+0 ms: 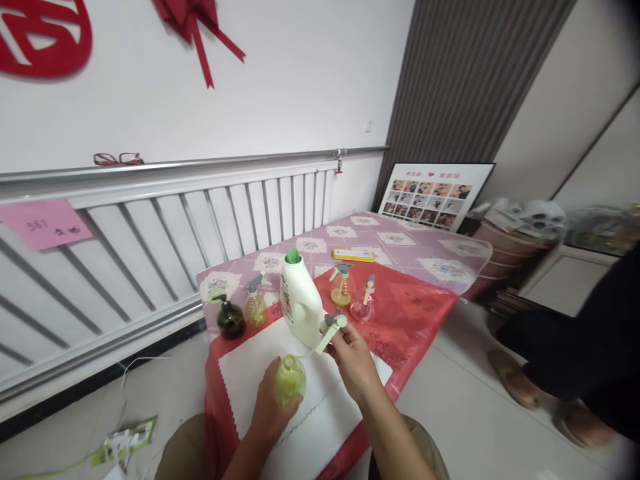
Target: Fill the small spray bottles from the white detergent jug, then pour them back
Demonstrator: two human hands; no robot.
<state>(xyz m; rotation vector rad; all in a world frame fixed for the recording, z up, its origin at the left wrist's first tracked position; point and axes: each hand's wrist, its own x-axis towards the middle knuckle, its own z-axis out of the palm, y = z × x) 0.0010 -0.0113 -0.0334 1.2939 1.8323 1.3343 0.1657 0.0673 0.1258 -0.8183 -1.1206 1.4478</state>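
Observation:
My left hand (273, 400) is wrapped round a yellow-green spray bottle (291, 379) with its neck open. In my right hand (353, 357) is a pale green and grey spray head (332, 329), held apart from the bottle, up and to its right. Just beyond both hands stands a large white-green jug (301, 300) with a green cap (293, 256). Left of the jug are a dark green pump bottle (231, 319) and a spray bottle with yellowish liquid (255, 308). To its right stand another spray bottle (341, 291) and a clear pink one (363, 308).
A white cloth (250, 363) and a red cloth (420, 307) cover part of the table. A yellow-edged case (353, 255) lies at the back. Behind is a white radiator (235, 220). Another person's feet (520, 387) are on the floor at right, near a woven basket (493, 250).

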